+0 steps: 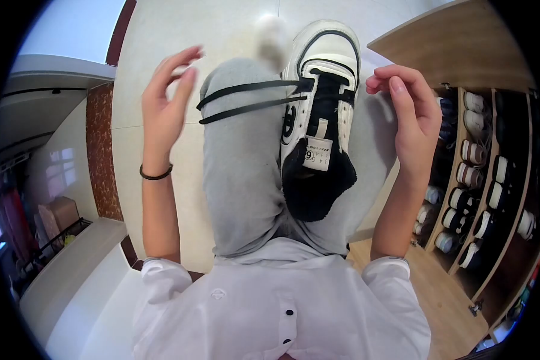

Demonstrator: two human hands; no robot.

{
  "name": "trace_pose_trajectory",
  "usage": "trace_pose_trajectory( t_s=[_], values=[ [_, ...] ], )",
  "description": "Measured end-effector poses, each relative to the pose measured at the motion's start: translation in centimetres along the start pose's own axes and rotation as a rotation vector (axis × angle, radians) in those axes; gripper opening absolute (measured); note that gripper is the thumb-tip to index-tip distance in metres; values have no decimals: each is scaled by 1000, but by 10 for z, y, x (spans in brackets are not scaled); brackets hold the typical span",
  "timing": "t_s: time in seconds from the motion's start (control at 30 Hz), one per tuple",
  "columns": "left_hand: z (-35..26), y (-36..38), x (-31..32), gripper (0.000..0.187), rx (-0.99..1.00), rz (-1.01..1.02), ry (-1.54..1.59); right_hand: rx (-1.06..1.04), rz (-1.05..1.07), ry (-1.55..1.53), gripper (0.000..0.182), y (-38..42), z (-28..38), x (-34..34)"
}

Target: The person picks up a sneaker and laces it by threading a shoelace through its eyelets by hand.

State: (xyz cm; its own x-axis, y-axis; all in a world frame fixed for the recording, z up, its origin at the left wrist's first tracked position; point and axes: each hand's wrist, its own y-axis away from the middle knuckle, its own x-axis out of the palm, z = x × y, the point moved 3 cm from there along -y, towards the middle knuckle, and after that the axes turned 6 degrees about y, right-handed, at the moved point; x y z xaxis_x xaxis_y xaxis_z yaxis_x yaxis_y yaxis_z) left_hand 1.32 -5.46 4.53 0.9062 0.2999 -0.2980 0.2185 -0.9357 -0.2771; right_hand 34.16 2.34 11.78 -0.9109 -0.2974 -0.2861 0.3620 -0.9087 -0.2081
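Note:
A white and black sneaker rests on my lap, toe pointing away from me, its black tongue and lining facing up. A black shoelace runs from the lower eyelets to the left, its two strands lying across my grey-trousered left knee. My left hand is raised left of that knee, fingers and thumb apart, touching neither lace nor shoe. To the right of the sneaker, my right hand hovers with loosely bent fingers and nothing visible in it. A printed label shows on the tongue.
An open wooden shoe cabinet with several pairs of shoes stands on the right, its door swung out at the upper right. Pale tiled floor lies ahead. A brown box sits far left.

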Motion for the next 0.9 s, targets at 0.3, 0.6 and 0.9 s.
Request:
trace_pose_trajectory(
  t_s=[0.3, 0.6, 0.9],
  values=[
    [-55, -33, 46, 43, 121, 539, 162, 30, -16, 1, 20, 5, -5, 1],
    [25, -8, -31, 37, -173, 204, 1620, 17, -31, 48, 19, 8, -3, 2],
    [148, 80, -94, 57, -81, -426, 1987, -1, -24, 65, 17, 8, -2, 2]
  ],
)
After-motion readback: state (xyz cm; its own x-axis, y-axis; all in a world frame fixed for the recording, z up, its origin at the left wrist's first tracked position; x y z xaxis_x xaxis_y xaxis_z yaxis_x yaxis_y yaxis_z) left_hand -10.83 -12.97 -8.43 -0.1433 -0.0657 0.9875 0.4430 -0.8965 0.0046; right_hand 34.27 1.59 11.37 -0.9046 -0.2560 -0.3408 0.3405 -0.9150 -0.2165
